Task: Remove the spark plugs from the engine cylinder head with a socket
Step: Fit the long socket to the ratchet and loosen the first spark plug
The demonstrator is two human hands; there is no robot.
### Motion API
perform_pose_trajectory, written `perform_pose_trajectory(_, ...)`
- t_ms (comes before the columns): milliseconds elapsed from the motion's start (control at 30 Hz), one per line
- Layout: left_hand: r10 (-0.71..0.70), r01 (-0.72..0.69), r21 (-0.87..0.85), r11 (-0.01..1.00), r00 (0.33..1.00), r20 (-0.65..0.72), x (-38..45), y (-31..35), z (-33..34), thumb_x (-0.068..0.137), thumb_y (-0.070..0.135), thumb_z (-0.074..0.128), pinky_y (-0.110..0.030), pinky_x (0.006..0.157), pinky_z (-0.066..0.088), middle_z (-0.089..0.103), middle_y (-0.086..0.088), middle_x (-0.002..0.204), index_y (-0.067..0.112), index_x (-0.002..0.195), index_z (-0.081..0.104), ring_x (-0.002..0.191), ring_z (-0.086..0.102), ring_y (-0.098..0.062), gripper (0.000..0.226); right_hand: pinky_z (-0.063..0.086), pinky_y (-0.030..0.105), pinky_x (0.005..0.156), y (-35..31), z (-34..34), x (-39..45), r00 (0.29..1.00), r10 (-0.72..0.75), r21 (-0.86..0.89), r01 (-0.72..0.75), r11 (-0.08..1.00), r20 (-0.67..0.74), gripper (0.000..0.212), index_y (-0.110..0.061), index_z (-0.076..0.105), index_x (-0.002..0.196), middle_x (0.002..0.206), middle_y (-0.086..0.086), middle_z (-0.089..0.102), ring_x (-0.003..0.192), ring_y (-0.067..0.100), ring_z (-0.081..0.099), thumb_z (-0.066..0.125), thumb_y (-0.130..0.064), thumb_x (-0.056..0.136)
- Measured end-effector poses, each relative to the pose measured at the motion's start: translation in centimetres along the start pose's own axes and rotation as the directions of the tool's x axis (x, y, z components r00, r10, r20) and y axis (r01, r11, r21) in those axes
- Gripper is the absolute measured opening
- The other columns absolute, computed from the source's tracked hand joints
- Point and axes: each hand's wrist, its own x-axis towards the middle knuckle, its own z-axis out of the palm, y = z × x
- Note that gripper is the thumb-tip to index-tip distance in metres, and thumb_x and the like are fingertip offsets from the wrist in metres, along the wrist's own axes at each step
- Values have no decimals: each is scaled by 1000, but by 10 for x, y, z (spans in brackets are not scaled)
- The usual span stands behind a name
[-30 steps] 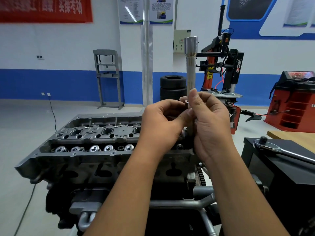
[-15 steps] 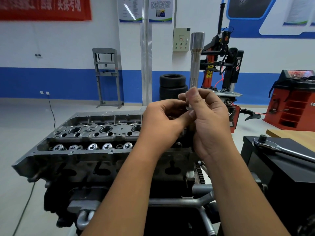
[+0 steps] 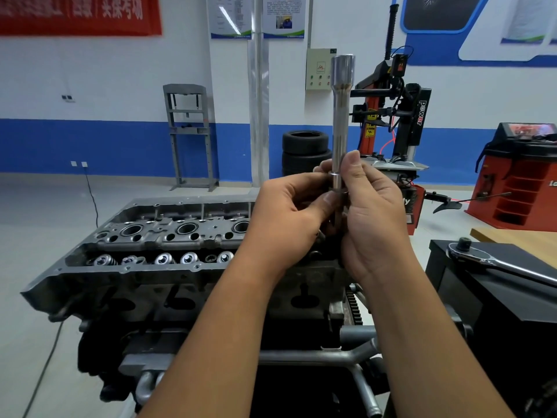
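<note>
A long chrome spark plug socket (image 3: pixel 341 116) stands upright above the right end of the grey cylinder head (image 3: pixel 156 254). Both hands meet around its lower part. My left hand (image 3: pixel 289 218) pinches the lower shaft with thumb and fingers. My right hand (image 3: pixel 372 218) wraps the shaft from the right, thumb up against it. The socket's bottom end is hidden behind my fingers, so I cannot tell whether a plug sits in it. Three round plug wells show along the head's top.
A ratchet wrench (image 3: pixel 494 260) lies on a black box (image 3: pixel 497 300) at the right, beside a wooden bench corner (image 3: pixel 524 239). Behind stand stacked tyres (image 3: pixel 306 152), a tyre changer (image 3: pixel 394 116), a red balancer (image 3: pixel 518 176) and a grey press frame (image 3: pixel 190 137).
The socket has risen a little between my hands, with more of its shaft showing above my fingers. Both hands stay closed around its lower part.
</note>
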Motion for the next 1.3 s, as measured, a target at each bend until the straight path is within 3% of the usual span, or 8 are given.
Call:
perform_pose_trajectory(200, 30, -23, 67, 998, 994, -109, 0, -1, -1, 85, 14, 86, -21, 66, 59, 81, 2, 91, 21, 97, 79, 85, 78, -10, 15, 53, 72, 91, -1, 2, -2, 998, -66, 22, 66, 998, -20, 37, -9, 64, 93, 96, 18, 67, 95, 47, 68, 80, -37, 74)
perform_pose_trajectory(300, 13, -11, 23, 1000, 998, -67, -1, 0, 1, 94, 11, 77, -19, 67, 60, 82, 6, 96, 27, 101, 79, 87, 78, -7, 17, 58, 63, 91, 1, 2, -1, 999, -25, 36, 26, 999, -20, 31, -11, 70, 84, 89, 12, 71, 90, 36, 70, 69, -42, 86)
perform_pose_trajectory(400, -20, 20, -2, 1000, 1000, -6, -1, 1, 0, 97, 8, 72, -22, 65, 61, 81, 9, 97, 31, 102, 76, 85, 78, -8, 24, 61, 41, 67, 3, -1, 1, 1000, 8, 38, -9, 999, 5, 32, -18, 75, 77, 85, 8, 72, 83, 29, 70, 65, -43, 93)
perform_pose_trajectory(567, 26, -18, 88, 996, 995, -94, 1, -1, -1, 87, 12, 85, -20, 68, 59, 81, 4, 95, 22, 101, 78, 89, 78, -9, 18, 55, 71, 89, 1, 1, -1, 999, -45, 13, 45, 999, -18, 41, -12, 65, 94, 95, 16, 70, 99, 45, 70, 83, -40, 71)
perform_pose_trajectory(767, -23, 23, 6, 1000, 1000, -13, 0, -2, 1, 99, 8, 71, -22, 54, 54, 81, 1, 89, 27, 103, 77, 59, 67, -5, 20, 61, 45, 76, 2, 0, 1, 1000, 15, 31, -15, 999, 7, 32, -19, 75, 77, 85, 6, 73, 84, 26, 71, 64, -45, 91)
perform_pose_trajectory(967, -6, 22, 134, 991, 993, -120, 2, -5, -1, 91, 18, 83, -26, 64, 58, 81, 3, 88, 27, 91, 76, 81, 78, -9, 11, 53, 72, 93, -1, 1, -2, 998, -41, 16, 42, 999, -42, 44, -9, 64, 100, 97, 13, 72, 105, 49, 69, 81, -39, 72)
perform_pose_trajectory(1133, -23, 21, 77, 997, 1000, 21, 1, -3, 3, 101, 8, 69, -19, 54, 51, 79, -5, 88, 27, 99, 75, 58, 66, -1, 20, 60, 51, 90, 2, 4, 0, 1000, -8, 5, 8, 1000, -4, 30, -17, 77, 79, 86, 6, 75, 89, 25, 72, 65, -42, 89)
perform_pose_trajectory(1300, 28, -9, 217, 976, 996, -84, 2, -7, 3, 92, 16, 81, -22, 67, 57, 80, 4, 90, 21, 111, 80, 79, 75, -6, 20, 61, 58, 87, 1, 1, -1, 999, -40, 17, 40, 999, -3, 33, -15, 68, 88, 91, 12, 72, 85, 29, 70, 84, -39, 72)
